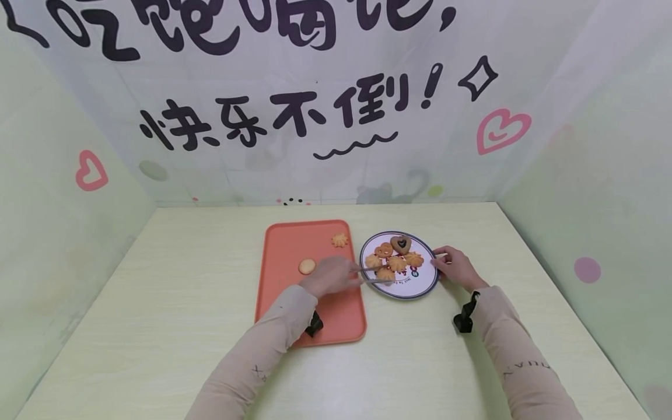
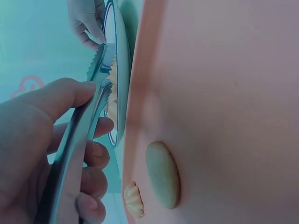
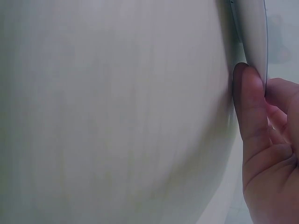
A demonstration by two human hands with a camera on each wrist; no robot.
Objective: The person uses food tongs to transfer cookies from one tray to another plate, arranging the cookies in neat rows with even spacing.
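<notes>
My left hand (image 1: 332,275) grips metal tongs (image 2: 70,149) over the right edge of an orange tray (image 1: 283,242). The serrated tips reach over the plate (image 1: 425,283), close to several cookies lying there. I cannot tell whether the tips hold a cookie. Among those cookies are a brown heart-shaped cookie (image 1: 401,244) with a dark centre, a pretzel-shaped cookie (image 1: 384,250) and ridged flower-shaped ones. On its right rim, my right hand (image 1: 455,268) pinches the plate between thumb and fingers. A round cookie (image 1: 307,266) and a flower-shaped cookie (image 1: 339,240) lie on the tray.
Tray and plate stand side by side on a pale wooden table (image 1: 173,291). Behind it rises a printed backdrop (image 1: 294,169) with large dark lettering, and light panels close off both sides. Each wrist carries a black camera mount (image 1: 464,321).
</notes>
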